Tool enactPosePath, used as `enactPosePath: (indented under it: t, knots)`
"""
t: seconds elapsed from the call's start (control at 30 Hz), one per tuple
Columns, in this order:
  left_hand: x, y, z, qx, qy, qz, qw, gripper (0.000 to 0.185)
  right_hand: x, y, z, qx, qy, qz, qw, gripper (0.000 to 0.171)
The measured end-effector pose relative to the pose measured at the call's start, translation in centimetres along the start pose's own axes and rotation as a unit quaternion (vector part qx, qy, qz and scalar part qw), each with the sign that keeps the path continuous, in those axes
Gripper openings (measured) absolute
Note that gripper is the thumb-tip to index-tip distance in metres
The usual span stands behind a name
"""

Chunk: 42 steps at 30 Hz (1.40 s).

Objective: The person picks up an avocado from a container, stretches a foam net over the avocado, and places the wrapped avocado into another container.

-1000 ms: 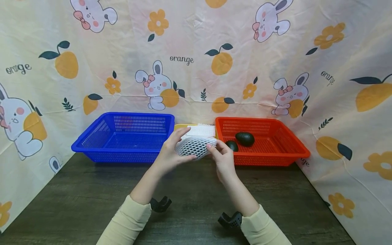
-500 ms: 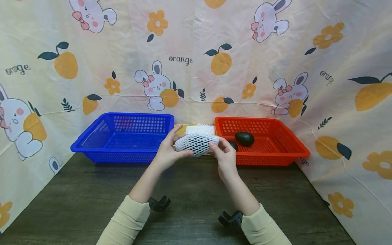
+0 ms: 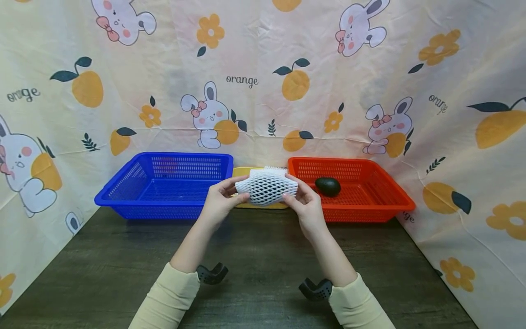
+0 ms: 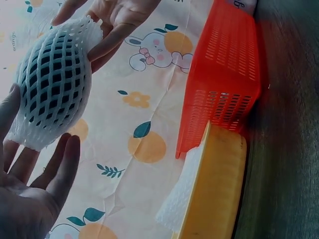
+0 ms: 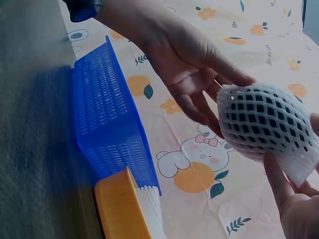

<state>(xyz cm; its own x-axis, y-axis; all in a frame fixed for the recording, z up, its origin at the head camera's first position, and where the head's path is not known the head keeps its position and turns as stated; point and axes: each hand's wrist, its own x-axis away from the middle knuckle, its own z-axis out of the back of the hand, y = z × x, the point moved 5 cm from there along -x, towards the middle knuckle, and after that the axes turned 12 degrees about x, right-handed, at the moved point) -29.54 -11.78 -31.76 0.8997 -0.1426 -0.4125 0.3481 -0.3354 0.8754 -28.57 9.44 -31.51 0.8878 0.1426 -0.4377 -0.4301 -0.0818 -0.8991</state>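
Avocado in white foam net point(image 3: 267, 187): held above tabletop point(image 3: 255, 269) between left hand point(image 3: 219, 203) and right hand point(image 3: 306, 205), fingertips pinching each net end. Wrapping apparently finished; blue basket point(image 3: 164, 185) bare, one unwrapped avocado point(image 3: 328, 186) left in red basket point(image 3: 370, 192).

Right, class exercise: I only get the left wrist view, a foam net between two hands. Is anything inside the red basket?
Observer: One dark avocado shows in the red basket.
Operator: Any other basket?
Observer: A blue basket stands left of the yellow tray.
Operator: Where are the hands?
Observer: Left hand and right hand hold the foam net by its ends, above the dark table.
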Motion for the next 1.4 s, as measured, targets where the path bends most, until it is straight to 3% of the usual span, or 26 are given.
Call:
enactPosePath:
  t: [0.27,0.43,0.87,1.03,1.13,1.4]
  knots:
    - [0.2,0.4,0.1,-0.020,0.032,0.005,0.9993,0.041,-0.1,-0.6,0.9,0.031,-0.016,0.029,0.999,0.049]
    - [0.3,0.5,0.0,-0.009,0.036,0.005,0.9993,0.036,-0.2,-1.1,1.8,0.052,-0.034,0.042,0.997,0.044]
    - [0.1,0.4,0.1,0.012,0.056,-0.041,0.9975,0.019,-0.3,-1.2,2.2,0.079,-0.053,0.036,0.995,0.044]
    - [0.1,0.3,0.3,-0.003,0.064,-0.017,0.9978,0.022,-0.3,-1.1,2.1,0.080,-0.046,0.038,0.995,0.043]
    - [0.1,0.3,0.3,-0.019,0.054,-0.003,0.9983,0.028,-0.3,-1.1,2.1,0.082,-0.039,0.035,0.995,0.043]
    - [-0.1,0.9,-0.3,-0.030,-0.026,-0.013,0.9991,0.052,-0.5,-1.1,2.1,0.081,-0.026,0.026,0.996,0.043]
